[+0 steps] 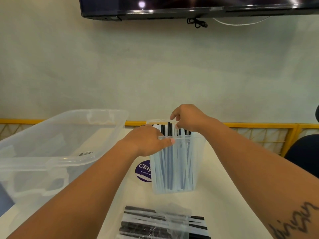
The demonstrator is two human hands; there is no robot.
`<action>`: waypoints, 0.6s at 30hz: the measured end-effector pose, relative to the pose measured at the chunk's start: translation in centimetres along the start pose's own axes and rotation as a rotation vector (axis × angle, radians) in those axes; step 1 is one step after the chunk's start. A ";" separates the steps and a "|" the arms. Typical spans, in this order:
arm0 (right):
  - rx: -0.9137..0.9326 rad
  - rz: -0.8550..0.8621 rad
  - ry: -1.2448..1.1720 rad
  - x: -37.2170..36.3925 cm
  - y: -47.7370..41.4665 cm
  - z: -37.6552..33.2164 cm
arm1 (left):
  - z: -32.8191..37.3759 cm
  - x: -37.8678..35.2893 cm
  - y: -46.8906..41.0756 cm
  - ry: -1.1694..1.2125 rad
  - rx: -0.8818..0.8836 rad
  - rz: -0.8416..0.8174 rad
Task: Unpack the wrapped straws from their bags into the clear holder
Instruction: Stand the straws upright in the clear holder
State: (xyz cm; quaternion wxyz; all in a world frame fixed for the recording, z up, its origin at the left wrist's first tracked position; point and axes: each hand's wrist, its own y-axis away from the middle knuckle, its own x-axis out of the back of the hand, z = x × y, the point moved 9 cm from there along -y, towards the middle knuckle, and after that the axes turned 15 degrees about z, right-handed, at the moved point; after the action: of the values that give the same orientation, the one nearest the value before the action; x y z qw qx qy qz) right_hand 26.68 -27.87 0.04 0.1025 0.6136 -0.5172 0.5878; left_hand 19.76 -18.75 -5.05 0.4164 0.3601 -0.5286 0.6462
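A clear rectangular holder [174,187] stands upright on the white table, packed with several wrapped black straws [170,130] that stick up past its rim. My left hand [146,142] grips the holder's near left rim, thumb across the front wall. Over the holder's top right, my right hand [187,119] has its fingers curled down onto the straw tips; a firm grip on a straw is not discernible. A clear bag of wrapped black straws [155,223] lies flat on the table in front of the holder.
A large clear storage bin [57,131] stands to the left, close to my left forearm. A purple round sticker [143,169] is on the table left of the holder. A yellow rail [259,125] runs along the wall behind. A dark chair [305,152] is at the right.
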 end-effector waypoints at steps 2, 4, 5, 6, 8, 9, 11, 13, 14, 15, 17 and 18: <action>0.018 -0.040 -0.015 -0.5 0.2 0.0 | 0.1 0.1 0.1 -0.008 0.003 -0.009; 0.023 -0.062 -0.018 -0.9 0.1 0.1 | 0.2 0.2 0.2 -0.015 0.006 -0.008; 0.029 -0.070 -0.020 -1.1 0.0 0.2 | 0.2 0.2 0.2 -0.015 0.007 -0.006; 0.036 -0.085 -0.018 -1.3 0.0 0.2 | 0.2 0.2 0.2 -0.013 0.008 -0.005; 0.049 -0.114 0.003 -1.9 0.0 0.3 | 0.1 0.2 0.2 -0.008 0.010 -0.007; 0.057 -0.121 0.019 -2.1 0.0 0.3 | 0.1 0.2 0.2 -0.001 0.011 -0.008; 0.064 -0.114 0.030 -2.2 -0.1 0.5 | 0.1 0.3 0.3 0.014 0.017 -0.007; 0.062 -0.104 0.012 -2.1 -0.1 0.6 | 0.2 0.4 0.4 0.023 0.016 -0.001; 0.068 -0.114 0.008 -2.2 -0.1 0.6 | 0.3 0.5 0.5 0.023 0.017 0.000; 0.077 -0.142 0.016 -2.5 0.0 0.5 | 0.3 0.5 0.6 0.022 0.020 -0.002; 0.094 -0.213 0.051 -3.2 0.1 0.4 | 0.3 0.6 0.6 0.019 0.029 0.000; 0.090 -0.237 0.060 -3.4 0.1 0.4 | 0.4 0.7 0.6 0.016 0.032 0.003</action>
State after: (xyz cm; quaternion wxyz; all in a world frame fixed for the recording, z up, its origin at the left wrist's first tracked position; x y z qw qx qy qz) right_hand 27.63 -26.45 -2.93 0.1592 0.6566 -0.4110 0.6120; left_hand 18.92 -19.06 -4.61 0.4141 0.3606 -0.5154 0.6579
